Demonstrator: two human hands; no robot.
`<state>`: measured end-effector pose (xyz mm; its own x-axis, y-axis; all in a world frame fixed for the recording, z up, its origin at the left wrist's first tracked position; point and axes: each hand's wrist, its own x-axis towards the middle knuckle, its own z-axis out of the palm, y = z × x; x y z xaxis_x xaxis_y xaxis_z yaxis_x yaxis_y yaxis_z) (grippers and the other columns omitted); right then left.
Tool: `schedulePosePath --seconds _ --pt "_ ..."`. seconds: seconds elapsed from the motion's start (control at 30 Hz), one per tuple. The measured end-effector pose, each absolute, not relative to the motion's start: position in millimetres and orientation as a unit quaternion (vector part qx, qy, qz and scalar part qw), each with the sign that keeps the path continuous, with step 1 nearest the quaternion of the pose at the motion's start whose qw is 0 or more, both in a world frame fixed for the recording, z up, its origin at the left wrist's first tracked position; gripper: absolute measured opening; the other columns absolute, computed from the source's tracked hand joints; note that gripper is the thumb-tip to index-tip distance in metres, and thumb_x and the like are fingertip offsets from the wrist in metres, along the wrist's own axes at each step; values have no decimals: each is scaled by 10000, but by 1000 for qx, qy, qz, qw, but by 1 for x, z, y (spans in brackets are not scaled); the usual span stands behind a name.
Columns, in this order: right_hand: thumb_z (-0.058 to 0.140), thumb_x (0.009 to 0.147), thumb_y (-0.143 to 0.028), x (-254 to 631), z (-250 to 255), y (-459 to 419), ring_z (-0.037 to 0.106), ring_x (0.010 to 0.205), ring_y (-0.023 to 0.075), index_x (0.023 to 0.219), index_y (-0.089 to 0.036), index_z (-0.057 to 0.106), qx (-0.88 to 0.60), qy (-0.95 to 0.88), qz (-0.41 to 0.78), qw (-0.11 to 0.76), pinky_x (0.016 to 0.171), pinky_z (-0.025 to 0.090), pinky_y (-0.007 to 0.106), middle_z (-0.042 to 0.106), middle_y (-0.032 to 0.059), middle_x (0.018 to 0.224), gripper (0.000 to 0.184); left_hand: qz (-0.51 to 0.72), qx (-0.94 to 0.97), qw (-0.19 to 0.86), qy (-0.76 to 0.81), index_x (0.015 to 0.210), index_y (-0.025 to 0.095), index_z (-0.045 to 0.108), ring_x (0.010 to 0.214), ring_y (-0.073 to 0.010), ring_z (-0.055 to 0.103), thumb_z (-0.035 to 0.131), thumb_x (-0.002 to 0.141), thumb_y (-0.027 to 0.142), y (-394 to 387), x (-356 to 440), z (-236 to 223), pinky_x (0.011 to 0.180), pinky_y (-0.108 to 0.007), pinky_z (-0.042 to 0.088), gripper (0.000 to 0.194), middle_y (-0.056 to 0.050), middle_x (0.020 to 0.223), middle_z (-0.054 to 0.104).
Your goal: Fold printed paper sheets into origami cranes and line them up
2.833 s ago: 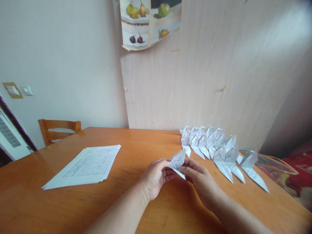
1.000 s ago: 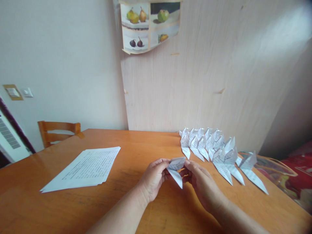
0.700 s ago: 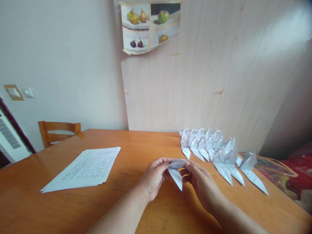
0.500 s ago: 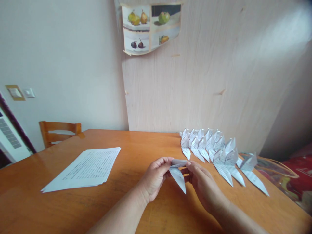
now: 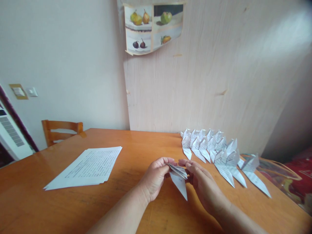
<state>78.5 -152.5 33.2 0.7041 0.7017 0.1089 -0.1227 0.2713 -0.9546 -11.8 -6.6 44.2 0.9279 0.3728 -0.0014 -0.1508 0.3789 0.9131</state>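
The table (image 5: 117,208) is smooth, glossy wood, and the chair (image 5: 63,125) is wood with a softer sheen. The folded piece (image 5: 179,186), figures (image 5: 222,164) and sheets (image 5: 85,169) are matt printed paper. The wall (image 5: 60,65) looks smooth and matt; the panel (image 5: 175,97) shows wood grain and a faint shine.

I count one left hand (image 5: 156,178), one right hand (image 5: 204,182), one folded paper (image 5: 179,184) at centre; over ten folded pieces (image 5: 220,157), too bunched to number exactly, right; one sheet stack (image 5: 84,168), one chair (image 5: 63,125), left; one poster (image 5: 153,30), top.
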Motion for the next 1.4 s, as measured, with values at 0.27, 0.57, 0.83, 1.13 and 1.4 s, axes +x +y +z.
schedulePosePath --seconds 0.27,0.57,0.83,1.13,1.4 --pt "622 875 -353 78 36 -154 611 916 238 1121 -223 705 -556 -293 280 726 758 449 344 720 75 1034 291 159 532 824 114 944 153 655 807 -194 640 670 768 195 -5 -13 45 804 -325 455 181 -83 914 707" --pt "606 868 -308 71 43 -156 607 901 239 1217 -234 643 -565 -341 280 698 816 445 381 709 65 977 359 157 518 833 116 1051 172 631 830 -195 654 715 747 167 1 -13 50 818 -328 464 315 -78 966 709" --pt "609 843 -245 67 50 -159 590 1056 272 1258 -254 582 -559 -381 299 673 893 464 427 674 72 1106 416 176 521 825 128 1017 168 649 764 -164 633 706 734 174 5 -14 50 789 -305 448 288 -74 964 709" --pt "670 826 -312 69 45 -157 597 1042 276 1205 -266 632 -565 -373 284 678 888 473 435 656 78 1158 384 168 537 818 120 959 168 662 724 -160 606 705 702 179 6 -13 49 768 -299 432 261 -42 831 686" --pt "617 819 -243 67 49 -158 589 987 250 1186 -265 638 -562 -368 309 673 839 458 382 683 51 1057 368 158 559 807 111 944 165 671 765 -177 631 697 699 157 10 -12 46 796 -317 449 247 -54 869 700"
